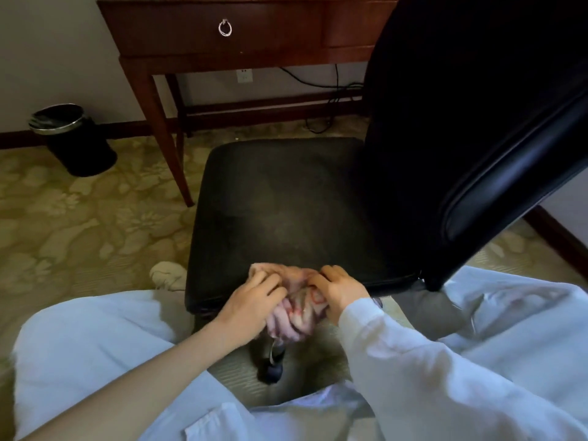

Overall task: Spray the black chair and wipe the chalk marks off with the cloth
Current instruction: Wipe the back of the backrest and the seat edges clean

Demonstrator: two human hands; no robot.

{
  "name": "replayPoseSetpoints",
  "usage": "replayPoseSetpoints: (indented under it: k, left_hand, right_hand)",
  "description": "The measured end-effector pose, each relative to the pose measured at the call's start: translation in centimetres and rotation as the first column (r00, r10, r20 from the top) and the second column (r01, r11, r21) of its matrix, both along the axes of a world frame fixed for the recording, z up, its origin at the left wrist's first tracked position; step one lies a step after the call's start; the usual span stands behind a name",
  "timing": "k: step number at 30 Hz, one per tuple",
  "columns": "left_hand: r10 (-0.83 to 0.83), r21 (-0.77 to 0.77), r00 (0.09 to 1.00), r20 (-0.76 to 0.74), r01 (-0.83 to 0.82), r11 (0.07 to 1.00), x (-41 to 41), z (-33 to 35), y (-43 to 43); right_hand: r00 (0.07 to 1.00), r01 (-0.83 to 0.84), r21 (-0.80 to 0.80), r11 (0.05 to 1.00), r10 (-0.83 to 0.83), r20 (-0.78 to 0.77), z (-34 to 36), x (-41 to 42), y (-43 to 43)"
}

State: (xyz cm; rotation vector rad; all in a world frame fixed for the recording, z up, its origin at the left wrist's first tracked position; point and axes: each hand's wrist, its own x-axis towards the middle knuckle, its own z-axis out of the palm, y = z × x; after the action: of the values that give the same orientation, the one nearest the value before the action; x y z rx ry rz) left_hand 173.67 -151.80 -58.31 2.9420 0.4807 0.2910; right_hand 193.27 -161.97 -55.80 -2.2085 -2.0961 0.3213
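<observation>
Just the one view: a wide-angle cam on the person's head, tipped forward and down. It's close over the chair [286, 198], seat filling the middle, backrest looming big on the right edge. The left hand [251, 300] and right hand [337, 291] sit low centre, knees either side at the bottom. Desk [222, 33] and bin [73, 138] are farther off, up top by the wall.

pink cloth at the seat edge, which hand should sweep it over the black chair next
Left, probably. The left hand grips the crumpled pink cloth where it lies on the black padded chair seat. The right hand pinches the cloth nearer the tall black backrest, which crowds it.
</observation>
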Motion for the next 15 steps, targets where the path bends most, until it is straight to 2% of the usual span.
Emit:
replayPoseSetpoints:
  k: [4, 8, 12, 15]
  left_hand:
    - [-0.062, -0.005, 0.998, 0.011, 0.062, 0.998, 7.8, -0.2, -3.7]
    - [-0.053, 0.07, 0.997, -0.056, 0.057, 0.996, 10.8, -0.1, -5.8]
    - [-0.047, 0.026, 0.998, 0.035, 0.046, 0.999, 7.7, -0.2, -4.1]
    - [-0.064, 0.011, 0.998, 0.023, 0.064, 0.998, 2.4, 0.7, -2.0]
  right_hand:
    - [0.978, 0.19, -0.137, 0.972, -0.176, 0.108, 1.9, 6.2, -3.2]
    - [0.949, 0.296, -0.166, 0.941, -0.27, 0.161, 2.3, 8.6, -4.4]
    - [0.975, 0.203, -0.054, 0.978, -0.197, 0.106, 0.7, 6.2, -3.3]
    - [0.995, 0.004, 0.007, 1.0, -0.004, 0.098, 0.0, 1.6, -1.1]
